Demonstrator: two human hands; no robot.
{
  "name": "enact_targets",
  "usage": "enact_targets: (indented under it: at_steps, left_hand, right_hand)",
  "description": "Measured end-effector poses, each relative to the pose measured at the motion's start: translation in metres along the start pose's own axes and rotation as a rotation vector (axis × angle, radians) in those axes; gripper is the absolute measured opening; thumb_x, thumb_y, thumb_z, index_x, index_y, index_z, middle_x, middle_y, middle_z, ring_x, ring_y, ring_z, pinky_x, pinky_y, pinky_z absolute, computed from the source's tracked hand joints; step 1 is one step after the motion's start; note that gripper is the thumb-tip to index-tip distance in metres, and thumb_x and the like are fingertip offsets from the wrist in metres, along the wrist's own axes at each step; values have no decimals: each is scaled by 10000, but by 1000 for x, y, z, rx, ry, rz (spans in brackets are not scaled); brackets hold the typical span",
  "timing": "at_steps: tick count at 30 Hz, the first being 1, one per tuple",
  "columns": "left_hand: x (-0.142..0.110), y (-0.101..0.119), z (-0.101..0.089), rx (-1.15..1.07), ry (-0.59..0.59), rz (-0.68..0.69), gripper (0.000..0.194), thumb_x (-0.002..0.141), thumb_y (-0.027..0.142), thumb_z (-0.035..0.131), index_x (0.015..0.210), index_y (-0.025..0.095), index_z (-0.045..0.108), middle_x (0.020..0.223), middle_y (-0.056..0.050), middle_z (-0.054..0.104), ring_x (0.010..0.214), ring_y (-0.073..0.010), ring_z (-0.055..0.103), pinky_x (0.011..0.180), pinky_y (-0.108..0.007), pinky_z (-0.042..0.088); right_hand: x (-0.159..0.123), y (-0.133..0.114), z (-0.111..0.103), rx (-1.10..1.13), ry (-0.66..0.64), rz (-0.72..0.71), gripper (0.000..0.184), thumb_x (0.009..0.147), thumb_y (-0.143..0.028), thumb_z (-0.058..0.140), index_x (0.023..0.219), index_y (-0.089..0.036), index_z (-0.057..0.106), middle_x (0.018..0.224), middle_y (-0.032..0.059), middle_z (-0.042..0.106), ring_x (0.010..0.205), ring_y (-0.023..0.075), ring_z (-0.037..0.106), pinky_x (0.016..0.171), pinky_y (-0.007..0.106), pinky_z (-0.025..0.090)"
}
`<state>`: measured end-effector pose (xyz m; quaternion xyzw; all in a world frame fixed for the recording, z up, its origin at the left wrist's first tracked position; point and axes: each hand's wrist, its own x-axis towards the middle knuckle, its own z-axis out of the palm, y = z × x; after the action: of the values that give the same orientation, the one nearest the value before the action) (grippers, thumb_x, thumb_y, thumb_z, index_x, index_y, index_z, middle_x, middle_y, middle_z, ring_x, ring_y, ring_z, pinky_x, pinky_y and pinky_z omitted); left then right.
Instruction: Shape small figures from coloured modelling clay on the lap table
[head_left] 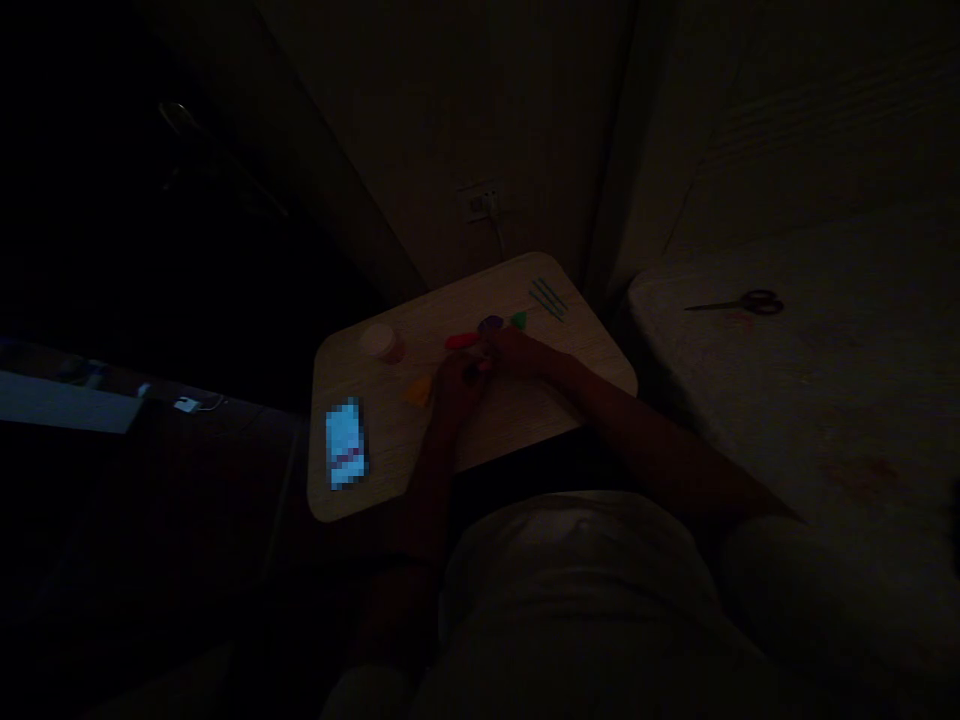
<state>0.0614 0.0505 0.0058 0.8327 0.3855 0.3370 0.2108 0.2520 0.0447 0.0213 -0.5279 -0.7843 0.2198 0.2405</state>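
My left hand [457,386] and my right hand [517,354] meet over a small wooden-topped table [390,440], fingers closed together. A small pinkish piece shows between the fingertips, too dark to name. Just beyond the hands lies a long red piece [460,341]. Beside it are a dark purple piece [490,324] and a green piece [518,320], near my right hand. An orange-yellow piece [418,391] rests left of my left hand. What these soft-looking pieces are I cannot tell in the dim light.
A pale-lidded tub [381,342] stands on the table's left side. A lit phone [346,444] lies near the left edge; several thin green sticks [548,299] lie at the far right. Scissors [739,303] rest on a pale padded surface [787,380] to the right. A wall socket [482,203] is behind.
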Motion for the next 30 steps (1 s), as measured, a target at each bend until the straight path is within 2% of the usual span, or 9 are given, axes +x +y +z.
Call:
enact_targets:
  at_steps: [9, 15, 21, 25, 30]
  left_hand:
    - [0, -4, 1, -3, -7, 18, 206, 942, 384, 681, 889, 191, 726, 971, -90, 734, 946, -244, 679, 902, -387, 547]
    - [-1, -2, 2, -4, 7, 25, 152, 931, 339, 687, 972, 201, 736, 1079, -107, 752, 1075, -267, 683, 1001, -438, 539]
    - [-3, 8, -2, -92, 7, -97, 185, 903, 311, 706, 1063, 217, 721, 1041, -63, 776, 933, -224, 715, 860, -341, 569]
    - [-4, 12, -6, -100, 6, -122, 113, 868, 292, 732, 942, 209, 711, 934, -32, 771, 836, -202, 704, 780, -305, 557]
    - [-3, 10, -6, -91, -5, -67, 106, 875, 245, 714, 974, 217, 742, 1013, -46, 787, 934, -223, 725, 889, -348, 567]
  right_hand:
    - [-2, -14, -8, -25, -53, 32, 266, 955, -266, 681, 1130, -96, 575, 1073, 172, 705, 830, 202, 618, 746, 306, 436]
    - [-3, -15, -9, -33, -60, 45, 254, 968, -237, 663, 1160, -96, 575, 1095, 181, 713, 880, 215, 656, 770, 307, 456]
    - [-2, -13, -7, -34, -44, 5, 260, 979, -276, 651, 1161, -103, 580, 1155, 192, 704, 950, 231, 659, 818, 317, 460]
    - [-2, -18, -10, -56, -52, 58, 191, 1003, -227, 580, 1137, -92, 586, 1117, 200, 708, 901, 219, 654, 793, 313, 450]
    - [-5, -26, -16, -71, -85, 65, 226, 997, -275, 620, 1138, -102, 584, 1090, 189, 720, 867, 216, 649, 751, 306, 443]
